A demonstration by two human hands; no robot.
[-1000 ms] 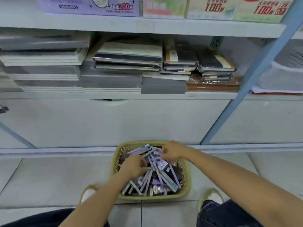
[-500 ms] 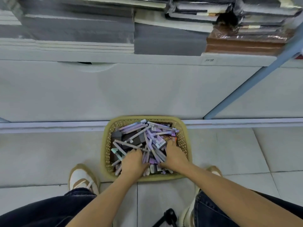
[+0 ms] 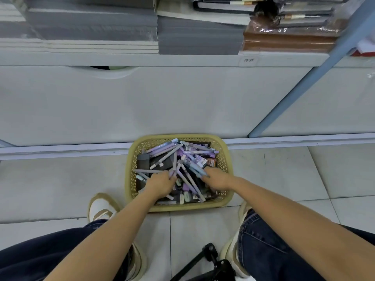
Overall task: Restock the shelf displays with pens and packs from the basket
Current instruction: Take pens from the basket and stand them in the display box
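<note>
A yellow plastic basket (image 3: 226, 159) sits on the tiled floor against the shelf base, heaped with several purple and grey pens (image 3: 168, 155) and dark packs (image 3: 143, 163). My left hand (image 3: 160, 184) is in the basket's near left part, its fingers curled round a few purple pens. My right hand (image 3: 216, 178) is in the near right part, fingers wrapped on a bunch of blue and purple pens. Both forearms reach down from the bottom of the view.
A white shelf edge (image 3: 182, 59) runs across the top, carrying stacked grey notebooks (image 3: 194, 37) and brown wrapped books (image 3: 288, 39). A blue upright (image 3: 300, 88) slants at the right. My shoes (image 3: 101, 207) flank the basket. A black stand (image 3: 211, 262) lies near my feet.
The view has tilted further down toward the basket. Both hands have closed on bunches of pens and spread slightly apart, lifting some pens out of the heap.
</note>
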